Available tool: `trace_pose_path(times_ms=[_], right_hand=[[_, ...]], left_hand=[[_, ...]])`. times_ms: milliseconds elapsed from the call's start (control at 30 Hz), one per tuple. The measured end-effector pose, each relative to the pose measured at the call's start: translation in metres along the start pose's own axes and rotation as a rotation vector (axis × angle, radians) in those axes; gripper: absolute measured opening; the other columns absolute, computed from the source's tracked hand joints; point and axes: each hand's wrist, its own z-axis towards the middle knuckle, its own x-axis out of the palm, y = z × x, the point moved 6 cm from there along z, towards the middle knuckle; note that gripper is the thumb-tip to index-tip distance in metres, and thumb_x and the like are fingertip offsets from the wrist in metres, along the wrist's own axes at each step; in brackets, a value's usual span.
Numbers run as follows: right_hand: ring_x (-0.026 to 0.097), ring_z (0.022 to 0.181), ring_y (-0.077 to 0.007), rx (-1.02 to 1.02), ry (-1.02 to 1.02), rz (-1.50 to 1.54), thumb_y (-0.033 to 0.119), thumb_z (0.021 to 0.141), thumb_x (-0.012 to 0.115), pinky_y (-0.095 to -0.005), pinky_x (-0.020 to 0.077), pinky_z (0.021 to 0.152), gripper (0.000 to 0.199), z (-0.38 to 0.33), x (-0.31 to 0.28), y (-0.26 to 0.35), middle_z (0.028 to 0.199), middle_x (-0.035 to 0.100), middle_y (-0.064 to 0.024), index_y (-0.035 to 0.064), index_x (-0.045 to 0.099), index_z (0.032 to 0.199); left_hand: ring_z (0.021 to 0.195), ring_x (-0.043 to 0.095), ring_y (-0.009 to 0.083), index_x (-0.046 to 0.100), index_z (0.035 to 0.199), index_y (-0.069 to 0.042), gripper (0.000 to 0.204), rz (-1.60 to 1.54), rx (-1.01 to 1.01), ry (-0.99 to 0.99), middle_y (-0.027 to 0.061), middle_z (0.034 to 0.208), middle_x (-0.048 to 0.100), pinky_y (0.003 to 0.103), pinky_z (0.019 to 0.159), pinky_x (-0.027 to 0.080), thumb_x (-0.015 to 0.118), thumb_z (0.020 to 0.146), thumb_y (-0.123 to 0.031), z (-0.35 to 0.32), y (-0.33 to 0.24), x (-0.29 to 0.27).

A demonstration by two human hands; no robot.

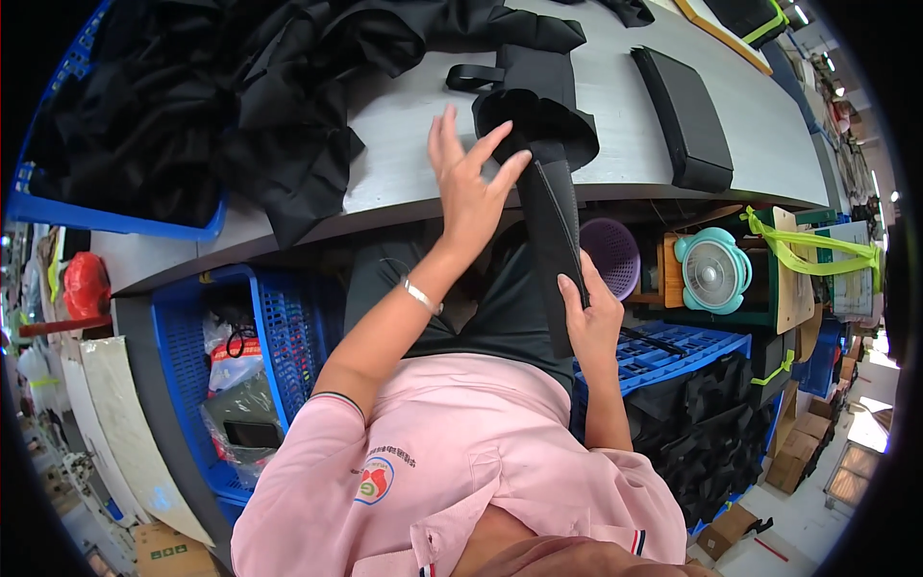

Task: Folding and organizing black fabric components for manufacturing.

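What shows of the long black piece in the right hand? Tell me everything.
The long black piece is narrow, smooth and leather-like, with pale stitching along its upper part. It slants from over the table down past the table's edge. The right hand grips its right side, lower down. The left hand is spread open by its upper end; whether they touch is unclear.

Head cam, wide fisheye, looks steeply down, close over tbl [615, 106].

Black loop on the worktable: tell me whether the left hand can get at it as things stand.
Probably yes: the left hand is open and near the black loop, with nothing visible between them.
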Motion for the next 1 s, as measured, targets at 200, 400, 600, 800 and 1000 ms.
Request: trace_pose_path(times_ms=[200,400,600,800,1000], right_hand=[[0.069,0.087,-0.0386,-0.152,-0.024,-0.157,0.005,0.09,0.062,-0.0409,0.0541,0.072,0.046,0.029,0.0,0.03,0.102,0.068,-0.0228,0.0027,0.053,0.136],[0.066,0.079,-0.0415,-0.108,0.068,-0.34,0.007,0.091,0.059,-0.0479,0.0527,0.067,0.039,0.086,0.015,0.043,0.093,0.068,-0.0211,0.0015,0.056,0.129],[0.068,0.075,-0.0377,-0.212,0.199,-0.552,0.015,0.083,0.063,-0.0472,0.0524,0.061,0.017,0.095,0.049,0.024,0.085,0.067,-0.0188,0.0025,0.065,0.094],[0.064,0.103,-0.0258,-0.267,0.203,0.192,-0.002,0.086,0.058,-0.0348,0.0511,0.087,0.027,0.114,0.057,-0.022,0.11,0.066,-0.0118,0.0005,0.063,0.112],[0.062,0.111,-0.0235,0.433,-0.066,1.224,0.026,0.103,0.052,-0.0364,0.0528,0.094,0.04,0.113,0.054,-0.026,0.13,0.059,-0.0122,0.0003,0.053,0.134]], left_hand=[[0.139,0.044,0.0324,0.066,0.124,-0.004,0.058,-0.318,0.163,0.155,0.0127,0.144,0.054,0.035,0.106,0.041,0.045,0.073,0.015,0.032,-0.004,0.037],[0.138,0.046,0.0294,0.066,0.118,0.004,0.051,-0.389,0.212,0.312,0.0081,0.141,0.057,0.035,0.105,0.045,0.044,0.073,0.017,0.02,-0.042,0.02],[0.132,0.052,0.0307,0.07,0.113,-0.003,0.05,-0.598,0.343,0.557,0.0073,0.132,0.064,0.036,0.104,0.046,0.048,0.073,0.017,-0.001,-0.065,0.004],[0.135,0.048,0.0309,0.068,0.122,-0.008,0.049,-0.51,0.272,0.398,0.0101,0.139,0.059,0.039,0.101,0.047,0.061,0.076,0.006,-0.013,-0.057,-0.026],[0.143,0.029,0.0375,0.035,0.149,-0.004,0.088,-0.342,0.189,0.369,0.0192,0.159,0.026,0.046,0.109,0.038,0.073,0.07,-0.007,-0.045,-0.041,-0.027]])
